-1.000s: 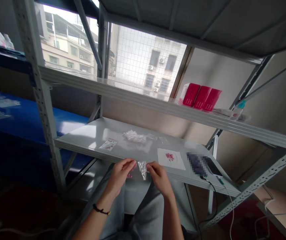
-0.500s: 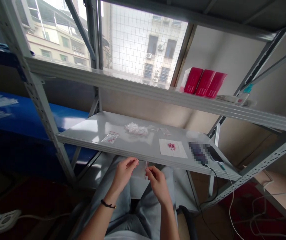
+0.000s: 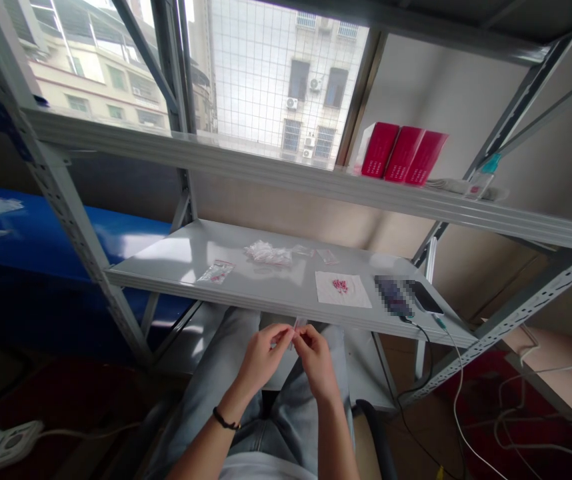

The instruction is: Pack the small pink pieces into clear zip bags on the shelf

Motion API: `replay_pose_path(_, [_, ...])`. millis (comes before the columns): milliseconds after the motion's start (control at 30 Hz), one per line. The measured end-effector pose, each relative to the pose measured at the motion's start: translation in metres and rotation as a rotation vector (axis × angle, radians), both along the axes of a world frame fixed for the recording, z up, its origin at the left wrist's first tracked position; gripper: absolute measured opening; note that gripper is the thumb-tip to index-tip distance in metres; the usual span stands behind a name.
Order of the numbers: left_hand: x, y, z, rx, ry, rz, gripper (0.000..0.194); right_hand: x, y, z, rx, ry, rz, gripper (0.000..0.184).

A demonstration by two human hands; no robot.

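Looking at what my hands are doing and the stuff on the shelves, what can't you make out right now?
All in the head view:
- Small clear bag: mostly hidden by the fingers of the hands, contents unclear.
- Red pieces: too small to count.
- Piled clear bags: overlapping, number unclear.
- Red boxes: print too small.
- Dark object: pixelated.

Left hand point(image 3: 266, 350) and right hand point(image 3: 315, 357) nearly together, fingertips pinched, both forearms angled inward.

clear bag point(image 3: 297, 323) mostly hidden btwn fingers point(image 3: 282, 331); pixelated item point(image 3: 393, 295) blurred, no details.
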State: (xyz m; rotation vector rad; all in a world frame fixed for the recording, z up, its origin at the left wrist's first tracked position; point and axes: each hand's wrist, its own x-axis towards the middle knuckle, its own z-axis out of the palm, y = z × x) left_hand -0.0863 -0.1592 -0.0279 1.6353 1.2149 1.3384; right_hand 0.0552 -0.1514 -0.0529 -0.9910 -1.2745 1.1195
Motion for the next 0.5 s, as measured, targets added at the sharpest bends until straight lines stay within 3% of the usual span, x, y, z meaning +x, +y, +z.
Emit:
replay_pose_path(200, [-0.0003, -0.0003, 0.0009, -0.045, 0.023, 0.018, 0.031, -0.0028, -0.0046, 0.0085, 0.143, -0.178, 0.012, 0.028])
replay_pose_path(333, [-0.0059, -0.0001, 0.0025, 0.006, 0.085, 0.001, 0.033, -0.0049, -0.0046, 0.0055, 0.097, -0.097, 0.049, 0.024])
replay_pose_path(500, [-0.0035, 0.0022, -0.0067, 0.149, 0.349, 0.025, 0.028, -0.0044, -0.0030, -0.0009, 0.087, -0.203, -0.076, 0.027])
